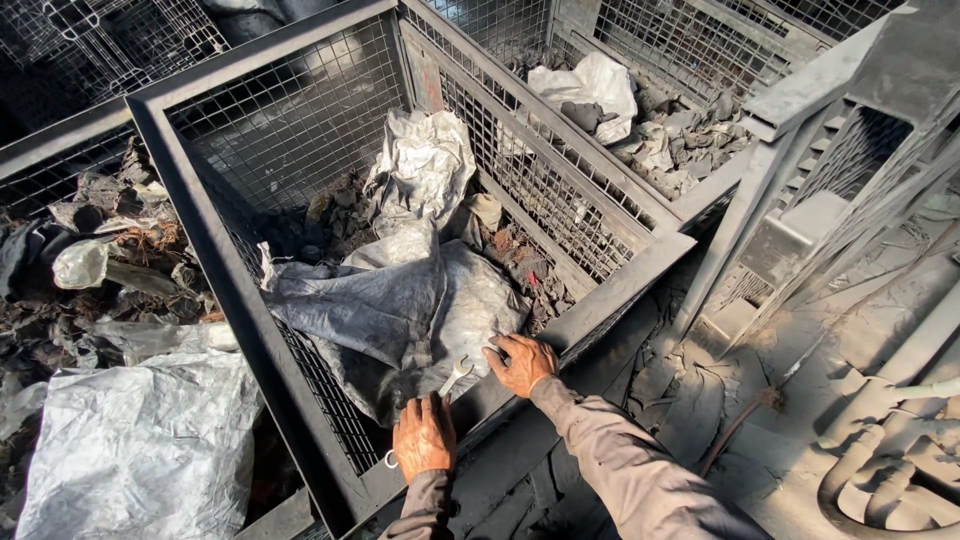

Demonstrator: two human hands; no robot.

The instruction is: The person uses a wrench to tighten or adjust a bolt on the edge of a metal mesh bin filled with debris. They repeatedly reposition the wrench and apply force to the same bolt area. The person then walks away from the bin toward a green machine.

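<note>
My left hand grips a metal spanner by its handle; the open jaw end points up over the near corner of a wire-mesh metal cage bin. My right hand rests on the bin's near rim, fingers touching a dirty grey plastic sack that lies inside the bin. Both sleeves are grey-brown and dusty.
The cage holds crumpled sacks and dark scrap. A similar bin with rubble and a white sack stands behind, another bin at left. A silver sack lies lower left. Metal framework and hoses sit at right on a dusty floor.
</note>
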